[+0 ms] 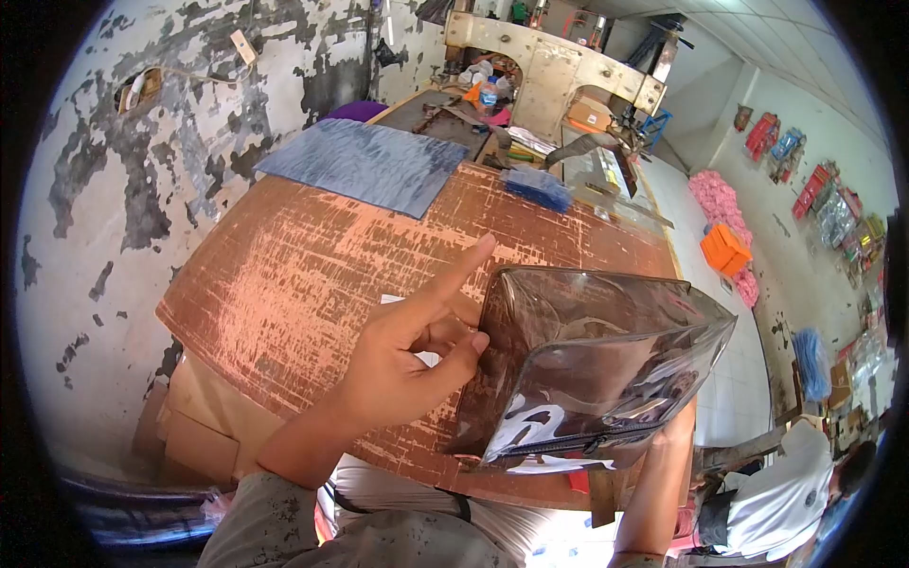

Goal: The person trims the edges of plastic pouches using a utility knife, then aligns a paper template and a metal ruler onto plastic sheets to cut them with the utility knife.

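Note:
A smoky see-through plastic zipper pouch (606,369) is held up in front of me, tilted, its body puffed out. A dark zipper (578,443) runs along its lower side. My left hand (407,355) is at the pouch's left end, index finger stretched out past it. The thumb and a curled finger meet the pouch's edge there. At the lower right, my right hand (674,431) grips the other end, with most of its fingers hidden behind the plastic.
Under the pouch lies a worn brown tabletop (284,275). On it are a blue-grey sheet (369,166) and a stack of blue plastic pieces (537,187). A large press-like machine (549,71) stands beyond. An orange container (725,249) is at the right, and another person (781,492) sits at lower right.

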Demonstrator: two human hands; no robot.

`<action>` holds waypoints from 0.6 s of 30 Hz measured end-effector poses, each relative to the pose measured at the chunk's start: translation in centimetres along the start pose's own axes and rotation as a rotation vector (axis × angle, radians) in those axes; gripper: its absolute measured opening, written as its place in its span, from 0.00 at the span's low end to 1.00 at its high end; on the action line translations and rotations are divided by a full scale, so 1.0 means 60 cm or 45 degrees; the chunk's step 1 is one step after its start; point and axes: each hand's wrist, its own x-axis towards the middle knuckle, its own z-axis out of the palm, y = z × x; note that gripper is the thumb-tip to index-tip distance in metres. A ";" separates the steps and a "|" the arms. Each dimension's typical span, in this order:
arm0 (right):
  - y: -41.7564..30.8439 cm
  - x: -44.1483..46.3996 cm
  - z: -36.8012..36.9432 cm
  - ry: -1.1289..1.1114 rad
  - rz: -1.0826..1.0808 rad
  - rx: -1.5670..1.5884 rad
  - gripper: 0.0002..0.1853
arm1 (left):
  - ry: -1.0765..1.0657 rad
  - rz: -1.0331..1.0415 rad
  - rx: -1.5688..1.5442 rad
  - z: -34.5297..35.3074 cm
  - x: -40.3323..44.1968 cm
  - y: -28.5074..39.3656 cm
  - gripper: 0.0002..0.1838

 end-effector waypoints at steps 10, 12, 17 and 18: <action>0.013 0.004 -0.010 0.068 0.034 0.007 0.23 | 0.024 0.013 -0.145 0.007 -0.004 -0.005 0.38; 0.015 0.007 0.001 0.101 0.049 -0.021 0.23 | 0.072 -0.031 -0.166 0.014 -0.004 0.002 0.33; 0.051 0.032 0.023 0.185 0.155 -0.071 0.20 | 0.029 -0.074 0.007 0.008 0.004 -0.012 0.15; 0.055 0.041 0.026 0.154 0.145 -0.244 0.20 | 0.181 0.014 -0.015 0.017 0.018 -0.007 0.11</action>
